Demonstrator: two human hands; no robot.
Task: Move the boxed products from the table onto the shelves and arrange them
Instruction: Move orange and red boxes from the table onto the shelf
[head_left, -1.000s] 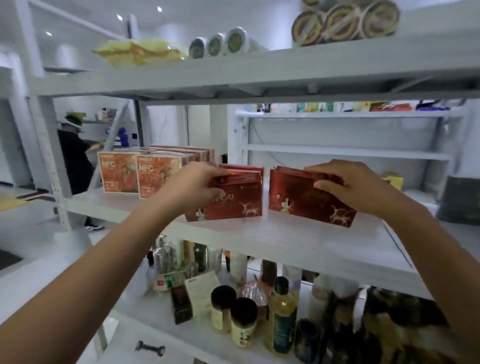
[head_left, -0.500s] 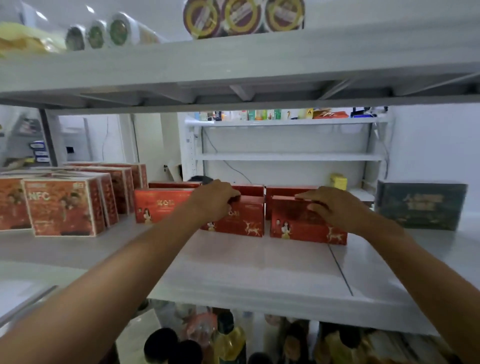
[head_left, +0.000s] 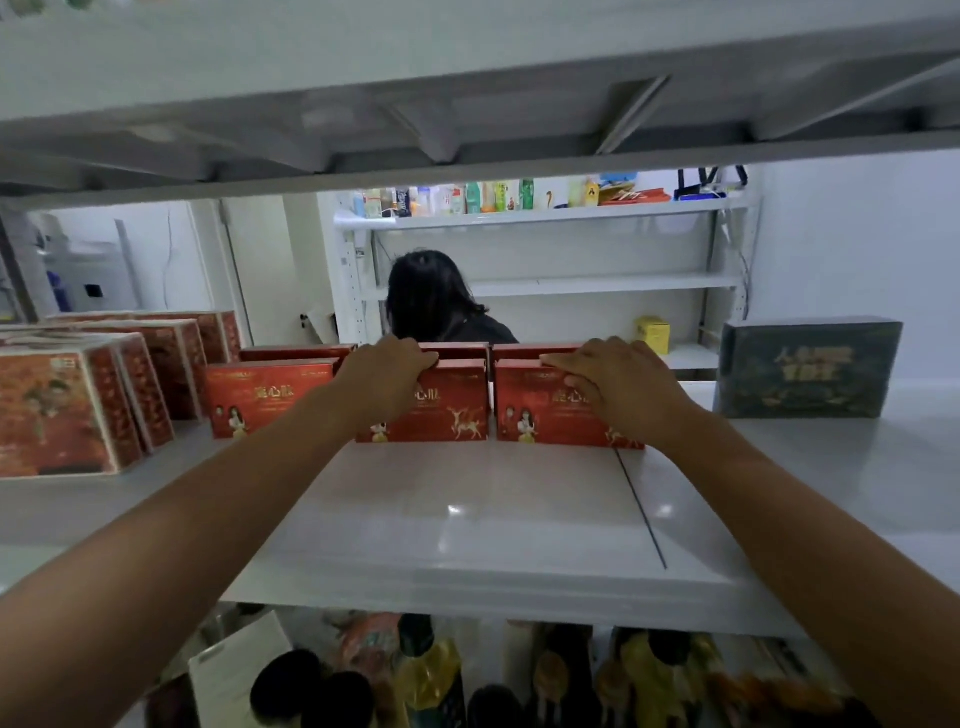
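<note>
**Two grips on red boxes, mid shelf**

Left grip (head_left: 387, 374) was clamped over the top edge of the middle red box (head_left: 447, 410), fingers curled behind it. Right grip (head_left: 618, 384) lay flat on top of the right red box (head_left: 540, 410), fingers fairly straight, not closed round it. Both boxes stood upright on the shelf (head_left: 467, 519), side by side, nearly touching. A third red box (head_left: 265, 400) stood just left of the left grip, with back-row red boxes (head_left: 296, 353) directly behind. A dark green box (head_left: 805, 369) sat well right of the right grip.
</note>
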